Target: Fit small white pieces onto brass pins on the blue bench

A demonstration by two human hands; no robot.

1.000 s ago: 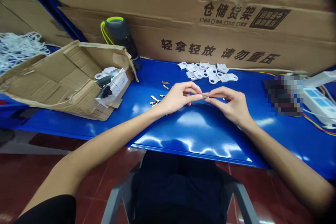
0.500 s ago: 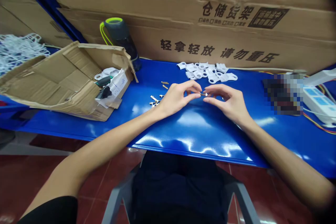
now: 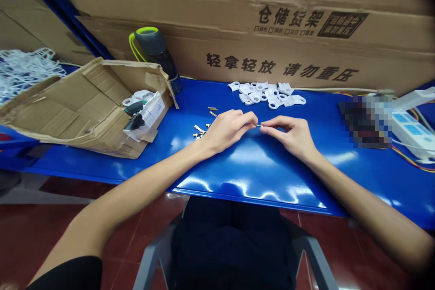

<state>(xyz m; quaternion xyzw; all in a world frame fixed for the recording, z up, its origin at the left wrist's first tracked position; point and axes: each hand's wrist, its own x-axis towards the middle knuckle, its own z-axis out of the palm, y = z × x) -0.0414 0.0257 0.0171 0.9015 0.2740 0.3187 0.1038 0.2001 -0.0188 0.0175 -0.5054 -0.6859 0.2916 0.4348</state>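
Note:
A small thin metal part (image 3: 258, 125) sits between my two hands over the blue table, too small to name exactly. My left hand (image 3: 231, 129) pinches its left end between thumb and fingers. From the other side, the thumb and forefinger of my right hand (image 3: 290, 135) are closed on its right end. Several small brass-coloured metal pieces (image 3: 200, 131) lie on the table left of my left hand, partly hidden by it. Beyond both hands rests a group of white plastic parts with round holes (image 3: 272, 94).
An open cardboard box (image 3: 78, 108) on the left holds white parts and a dark-green-handled tool (image 3: 134, 108). Behind it stands a dark bottle (image 3: 156, 52). White cords (image 3: 27, 72) are heaped far left. A white power strip (image 3: 413, 133) with wires lies right. Cardboard (image 3: 204, 18) walls the back.
My hands have come closer around the small metal part, and my left fingers have folded in more. The view has shifted slightly.

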